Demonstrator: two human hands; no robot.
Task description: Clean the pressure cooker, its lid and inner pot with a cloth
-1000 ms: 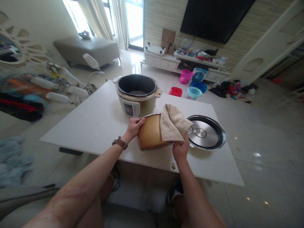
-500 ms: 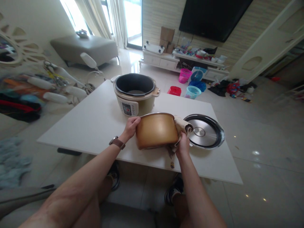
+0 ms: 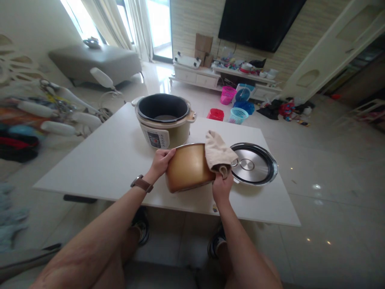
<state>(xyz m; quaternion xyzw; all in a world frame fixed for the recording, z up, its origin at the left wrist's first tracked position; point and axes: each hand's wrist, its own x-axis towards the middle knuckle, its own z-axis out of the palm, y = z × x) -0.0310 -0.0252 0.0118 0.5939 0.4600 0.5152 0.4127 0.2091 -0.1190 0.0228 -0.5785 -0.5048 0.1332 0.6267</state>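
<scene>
A gold-coloured inner pot (image 3: pixel 189 167) is held tilted over the front of the white table. My left hand (image 3: pixel 161 163) grips its left rim, thumb on top. Bunched in my right hand (image 3: pixel 222 185) is a beige cloth (image 3: pixel 219 151), which lies against the right side of the pot and covers part of it. The fingers of that hand are partly hidden by the cloth. Behind the pot stands the cooker body (image 3: pixel 164 124), uncovered, with a dark inside and a control panel in front. To the right rests the round lid (image 3: pixel 255 164), its metal underside facing up.
The white table (image 3: pixel 99 164) has its near edge just before my legs. Plastic baskets, one pink (image 3: pixel 227 95) and one light blue (image 3: pixel 238 115), stand on the floor beyond it. White-bladed fan parts (image 3: pixel 60 127) are at the left.
The cloth has moved up and onto the outer right side of the pot with my right hand. My left hand keeps its grip on the rim. The whole view has shifted slightly.
</scene>
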